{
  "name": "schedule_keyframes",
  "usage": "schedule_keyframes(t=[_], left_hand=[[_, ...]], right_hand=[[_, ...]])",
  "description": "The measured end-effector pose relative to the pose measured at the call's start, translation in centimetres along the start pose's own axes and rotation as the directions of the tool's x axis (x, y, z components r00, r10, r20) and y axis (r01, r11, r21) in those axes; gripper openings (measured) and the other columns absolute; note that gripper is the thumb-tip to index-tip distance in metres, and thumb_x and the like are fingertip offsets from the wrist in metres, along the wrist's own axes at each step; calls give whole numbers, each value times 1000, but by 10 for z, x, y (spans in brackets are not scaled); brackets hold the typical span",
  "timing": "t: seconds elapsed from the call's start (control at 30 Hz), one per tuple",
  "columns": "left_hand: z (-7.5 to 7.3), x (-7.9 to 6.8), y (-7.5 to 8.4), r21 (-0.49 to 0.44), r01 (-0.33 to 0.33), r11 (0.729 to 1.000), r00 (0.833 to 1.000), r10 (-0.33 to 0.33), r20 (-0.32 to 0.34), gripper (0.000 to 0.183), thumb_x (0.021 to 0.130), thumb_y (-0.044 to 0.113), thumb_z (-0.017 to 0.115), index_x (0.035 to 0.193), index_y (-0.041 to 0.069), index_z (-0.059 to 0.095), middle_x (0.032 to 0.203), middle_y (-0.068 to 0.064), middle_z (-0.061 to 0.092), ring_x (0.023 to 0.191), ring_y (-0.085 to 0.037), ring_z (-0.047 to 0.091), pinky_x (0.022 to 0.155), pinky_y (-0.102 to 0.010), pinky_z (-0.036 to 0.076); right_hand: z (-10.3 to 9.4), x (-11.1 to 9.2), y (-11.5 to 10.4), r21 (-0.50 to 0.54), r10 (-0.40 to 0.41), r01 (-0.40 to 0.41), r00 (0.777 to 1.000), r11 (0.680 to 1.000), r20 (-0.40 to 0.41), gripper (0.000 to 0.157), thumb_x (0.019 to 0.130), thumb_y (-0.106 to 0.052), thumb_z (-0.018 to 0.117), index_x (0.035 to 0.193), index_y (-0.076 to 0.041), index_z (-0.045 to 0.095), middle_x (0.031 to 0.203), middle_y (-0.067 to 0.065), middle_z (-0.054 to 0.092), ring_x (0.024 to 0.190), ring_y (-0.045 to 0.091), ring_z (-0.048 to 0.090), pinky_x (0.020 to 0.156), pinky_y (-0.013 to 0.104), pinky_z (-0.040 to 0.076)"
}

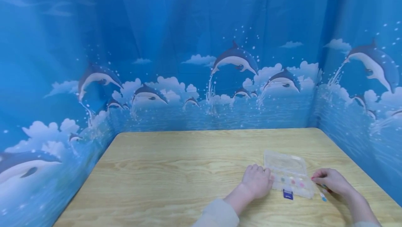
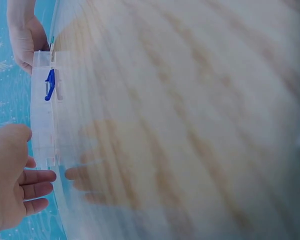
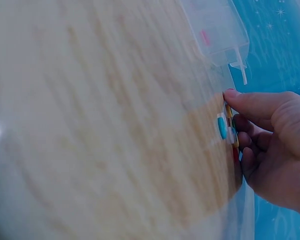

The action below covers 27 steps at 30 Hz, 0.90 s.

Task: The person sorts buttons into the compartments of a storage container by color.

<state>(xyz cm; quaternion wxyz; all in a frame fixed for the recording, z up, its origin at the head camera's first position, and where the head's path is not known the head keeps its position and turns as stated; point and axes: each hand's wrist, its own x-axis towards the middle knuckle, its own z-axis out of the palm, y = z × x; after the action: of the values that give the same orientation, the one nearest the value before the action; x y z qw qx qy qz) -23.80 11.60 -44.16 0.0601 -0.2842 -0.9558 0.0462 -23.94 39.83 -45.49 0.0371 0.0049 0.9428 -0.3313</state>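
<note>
A clear plastic compartment box [image 1: 292,186] with a blue latch [image 1: 288,194] lies on the table, its clear lid [image 1: 285,162] folded back. Several small round coloured pieces sit in its compartments, among them a pink piece [image 1: 302,184]. My left hand [image 1: 257,181] rests against the box's left end; in the left wrist view its fingers [image 2: 37,191] extend loosely beside that end. Just off the right end, my right hand [image 1: 333,181] pinches a small red piece [image 1: 312,178] between thumb and fingers. Under that hand lie several small coloured pieces, including a blue one [image 3: 222,126].
The light wood-grain table [image 1: 176,171] carries the box near its right side. Blue curtains [image 1: 176,38] printed with dolphins, clouds and waves hang behind the table and along both sides.
</note>
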Motion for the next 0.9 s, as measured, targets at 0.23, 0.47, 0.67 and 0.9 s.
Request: schedule_keyframes(t=[0.23,0.47,0.67,0.9], left_hand=[[1,1,0,-6,0,1000,1000,0,2,35,98,48,28,110,25,52,91,8,55,86,-8,48,83,-25,39],[0,2,0,5,-2,1000,1000,2,5,34,98,48,30,108,25,52,89,8,54,83,-7,48,80,-24,38],[1,1,0,6,-3,1000,1000,3,-1,33,97,49,32,106,25,53,87,8,53,81,-7,47,77,-24,38],[2,2,0,1,-4,1000,1000,4,-14,34,98,48,32,108,25,53,89,7,55,83,-8,48,79,-25,38]], right_hand=[[-4,-4,-1,60,7,-9,1000,998,28,16,87,-18,62,88,-2,63,77,1,57,49,10,42,48,27,38],[-9,-7,-2,136,47,-53,998,989,48,27,93,-22,55,98,3,62,84,1,56,53,11,41,53,29,38],[-12,-7,-2,122,61,-63,998,991,23,36,94,-28,53,102,6,62,95,7,60,68,11,46,61,30,40],[-11,-10,-1,214,53,-51,999,976,-3,39,92,-29,57,103,8,60,95,1,61,79,8,48,65,26,42]])
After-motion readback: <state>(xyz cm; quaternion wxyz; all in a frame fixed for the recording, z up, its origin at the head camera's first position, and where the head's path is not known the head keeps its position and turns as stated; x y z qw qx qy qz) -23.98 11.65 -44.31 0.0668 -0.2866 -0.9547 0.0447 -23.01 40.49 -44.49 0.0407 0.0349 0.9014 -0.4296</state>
